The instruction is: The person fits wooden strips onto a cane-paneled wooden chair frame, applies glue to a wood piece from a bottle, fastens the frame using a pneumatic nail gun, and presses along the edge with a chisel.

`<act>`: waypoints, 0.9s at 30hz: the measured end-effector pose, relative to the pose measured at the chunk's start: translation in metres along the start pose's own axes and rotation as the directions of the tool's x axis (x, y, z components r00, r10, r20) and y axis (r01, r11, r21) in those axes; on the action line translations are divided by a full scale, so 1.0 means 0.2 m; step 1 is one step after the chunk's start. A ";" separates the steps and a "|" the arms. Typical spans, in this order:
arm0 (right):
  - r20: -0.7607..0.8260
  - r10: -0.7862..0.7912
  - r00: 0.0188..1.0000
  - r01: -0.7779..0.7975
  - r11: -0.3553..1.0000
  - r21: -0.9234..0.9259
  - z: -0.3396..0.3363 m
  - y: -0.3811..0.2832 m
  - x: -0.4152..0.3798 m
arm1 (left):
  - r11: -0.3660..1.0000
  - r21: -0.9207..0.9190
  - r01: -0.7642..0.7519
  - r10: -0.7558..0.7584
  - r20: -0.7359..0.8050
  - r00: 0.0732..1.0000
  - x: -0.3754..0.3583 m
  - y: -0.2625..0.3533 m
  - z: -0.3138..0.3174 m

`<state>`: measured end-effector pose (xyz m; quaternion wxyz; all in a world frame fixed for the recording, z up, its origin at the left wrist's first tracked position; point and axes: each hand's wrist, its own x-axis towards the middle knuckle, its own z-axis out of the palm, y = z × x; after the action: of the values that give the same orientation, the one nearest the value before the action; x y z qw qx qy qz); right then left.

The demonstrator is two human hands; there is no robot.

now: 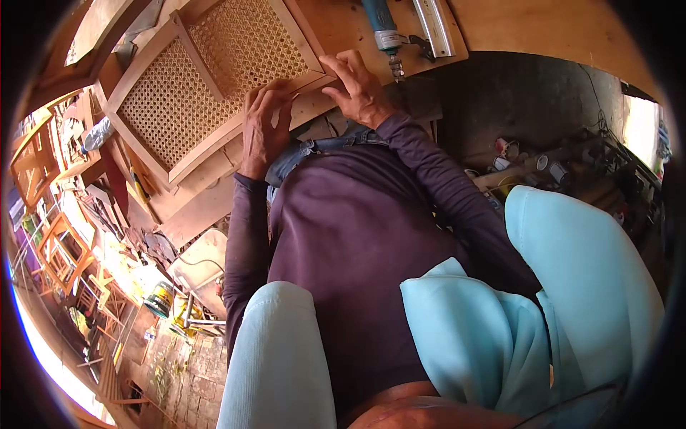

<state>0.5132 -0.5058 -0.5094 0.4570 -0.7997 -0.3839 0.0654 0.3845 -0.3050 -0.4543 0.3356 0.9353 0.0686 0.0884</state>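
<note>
Both our hands were on the near corner of the cane panel (214, 79), which lay flat on the bench (543, 25). Left hand (263, 129) lay palm down, fingers together, along the frame rail. Right hand (357, 86) was spread, fingertips pressed on the same rail at the corner; neither hand gripped anything. A blue power tool (382, 27) sat just beyond the right hand, with a metal bar (434, 25) beside it. Our judgement: we needed even pressure on the wood only, fingers kept off the weave, and the frame square to the bench edge.
</note>
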 end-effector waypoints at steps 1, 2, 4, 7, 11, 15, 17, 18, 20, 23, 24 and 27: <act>0.004 -0.005 1.000 0.005 1.000 0.000 0.01 0.02 0.01 | 1.000 0.001 0.003 -0.003 -0.005 1.000 0.00 0.00 0.00; 0.071 -0.021 0.997 0.019 1.000 0.022 0.02 0.05 0.03 | 1.000 -0.022 0.004 -0.004 0.004 1.000 0.00 0.00 -0.01; 0.140 -0.045 0.989 0.039 0.998 0.045 0.03 0.07 0.07 | 0.999 -0.043 0.008 -0.007 0.007 1.000 -0.01 -0.01 -0.02; 0.088 -0.155 0.984 0.161 0.984 -0.069 0.05 0.07 0.13 | 0.998 -0.065 -0.015 0.014 -0.023 1.000 -0.02 -0.01 -0.02; 0.152 -0.184 0.971 0.200 0.975 -0.095 0.03 0.09 0.15 | 0.986 -0.154 0.059 -0.059 0.003 0.998 -0.02 -0.04 -0.01; 0.182 -0.232 0.955 0.261 0.953 -0.153 0.03 0.06 0.16 | 0.986 -0.153 0.060 -0.067 -0.038 0.997 -0.02 -0.03 0.01; 0.204 -0.195 0.959 0.231 0.957 -0.173 0.03 0.03 0.17 | 0.987 -0.148 0.056 -0.065 -0.058 0.996 -0.01 -0.04 0.03; 0.225 -0.149 0.963 0.193 0.962 -0.192 0.04 0.01 0.16 | 0.988 -0.143 0.056 -0.067 -0.069 0.995 -0.02 -0.04 0.04; 0.226 -0.162 0.961 0.209 0.957 -0.203 0.07 0.02 0.16 | 0.986 -0.153 0.069 -0.080 -0.067 0.995 -0.03 -0.05 0.05; 0.229 -0.188 0.955 0.240 0.945 -0.222 0.07 0.02 0.18 | 0.982 -0.172 0.077 -0.090 -0.069 0.994 -0.02 -0.05 0.05; 0.236 -0.199 0.951 0.252 0.942 -0.224 0.08 0.02 0.19 | 0.980 -0.182 0.080 -0.094 -0.068 0.993 -0.02 -0.04 0.05; 0.234 -0.191 0.953 0.253 0.928 -0.273 0.08 -0.01 0.19 | 0.979 -0.183 0.089 -0.107 -0.087 0.990 -0.02 -0.05 0.06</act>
<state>0.5316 -0.4690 -0.5082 0.2934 -0.7999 -0.5223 0.0356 0.3820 -0.3055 -0.4707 0.4185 0.8915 0.1225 0.1225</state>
